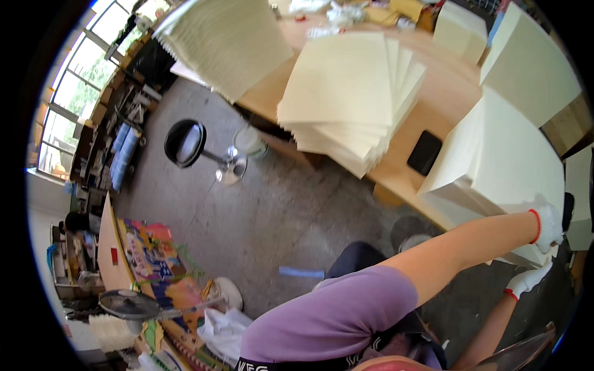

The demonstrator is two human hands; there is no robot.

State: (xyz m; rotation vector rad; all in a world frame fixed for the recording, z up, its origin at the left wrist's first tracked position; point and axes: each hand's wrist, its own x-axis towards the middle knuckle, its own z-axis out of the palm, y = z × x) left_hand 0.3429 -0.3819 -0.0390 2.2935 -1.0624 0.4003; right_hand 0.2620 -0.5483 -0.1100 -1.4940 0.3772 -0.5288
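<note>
A thick stack of cream paper sheets lies at the right end of a wooden table. My left hand, in a white glove with a red cuff, reaches across and grips the stack's near corner from above. My right hand, gloved the same way, comes up from below with its fingers against the underside of that corner. Both arms are bare, and my purple sleeve fills the lower middle of the view.
On the table are a fanned stack of cream sheets, a black flat object and more cream blocks. Another sheet pile overhangs at the upper left. On the concrete floor are a black stool, a fan and colourful boxes.
</note>
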